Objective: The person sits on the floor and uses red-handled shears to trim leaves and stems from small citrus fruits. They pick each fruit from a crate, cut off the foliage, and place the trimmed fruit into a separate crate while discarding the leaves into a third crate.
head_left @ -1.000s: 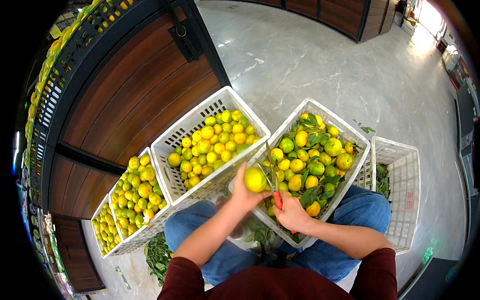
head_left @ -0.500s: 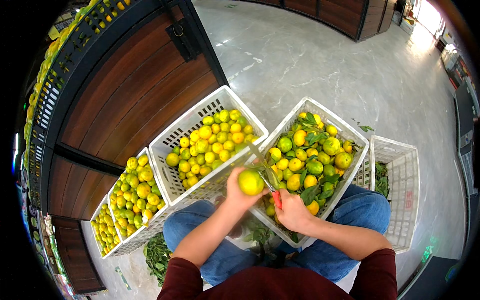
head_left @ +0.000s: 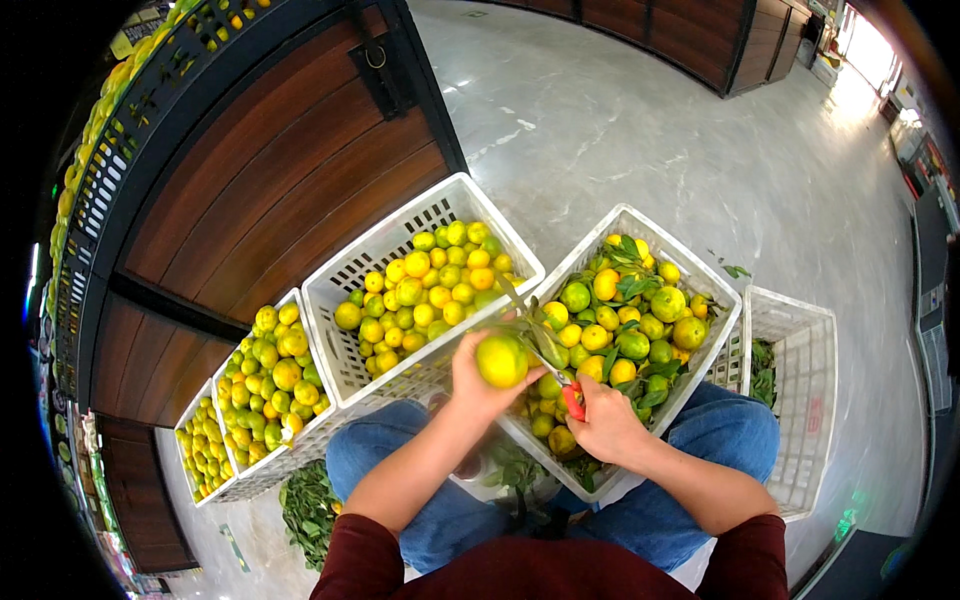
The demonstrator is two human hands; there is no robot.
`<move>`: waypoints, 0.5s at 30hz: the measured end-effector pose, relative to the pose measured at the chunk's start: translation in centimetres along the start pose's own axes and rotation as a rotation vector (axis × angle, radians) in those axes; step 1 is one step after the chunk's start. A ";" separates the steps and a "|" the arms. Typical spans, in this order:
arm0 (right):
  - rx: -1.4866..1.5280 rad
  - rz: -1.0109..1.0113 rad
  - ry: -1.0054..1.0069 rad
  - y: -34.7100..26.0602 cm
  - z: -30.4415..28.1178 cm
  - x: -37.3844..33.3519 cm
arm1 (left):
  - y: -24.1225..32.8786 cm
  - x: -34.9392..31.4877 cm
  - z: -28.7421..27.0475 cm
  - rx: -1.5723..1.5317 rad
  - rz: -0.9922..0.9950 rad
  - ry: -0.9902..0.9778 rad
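Note:
A yellow-green tangerine (head_left: 502,361) is gripped in my left hand (head_left: 466,385), above the near rims of two crates. Long green leaves (head_left: 548,346) stand beside the fruit on its right. My right hand (head_left: 606,424) is wrapped round red-handled snips (head_left: 573,402). Their metal blades point up and left to the leaves by the tangerine; whether they touch the stem I cannot make out. Just beyond my right hand, a white crate (head_left: 737,312) holds leafy tangerines (head_left: 632,340). Another white crate (head_left: 318,318), on the left, holds tangerines without leaves (head_left: 430,290).
Further left stand smaller white crates of tangerines (head_left: 268,372). A white crate (head_left: 815,400) at the right has cut leaves inside. Leaves (head_left: 312,512) lie heaped on the floor by my left knee. A dark wooden display stand (head_left: 270,170) rises behind the left crates.
My right hand and the snips have drawn slightly right and down from the tangerine. My left hand keeps its hold on the fruit. The whole view has shifted a little.

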State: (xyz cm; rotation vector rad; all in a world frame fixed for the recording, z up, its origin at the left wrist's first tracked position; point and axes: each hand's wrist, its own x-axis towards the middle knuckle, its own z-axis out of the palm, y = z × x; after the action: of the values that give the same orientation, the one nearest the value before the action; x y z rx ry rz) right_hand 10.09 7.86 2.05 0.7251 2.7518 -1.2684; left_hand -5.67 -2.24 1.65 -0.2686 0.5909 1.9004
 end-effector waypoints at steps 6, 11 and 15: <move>-0.227 -0.075 0.105 0.1 -1.1 0.1 | 0.3 0.1 -0.2 -0.074 0.029 -0.001; -0.288 -0.091 0.130 -0.3 -1.4 0.3 | -0.1 -0.1 -0.4 -0.049 -0.027 0.053; -0.358 -0.120 0.151 -0.1 -1.0 0.4 | -0.9 -0.7 -0.2 0.019 -0.090 0.018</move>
State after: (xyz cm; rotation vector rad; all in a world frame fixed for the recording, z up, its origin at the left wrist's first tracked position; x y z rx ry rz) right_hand 9.84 8.74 2.74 0.6540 3.0624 -0.7233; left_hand -4.58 -2.62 1.52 -0.2960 0.5989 1.8070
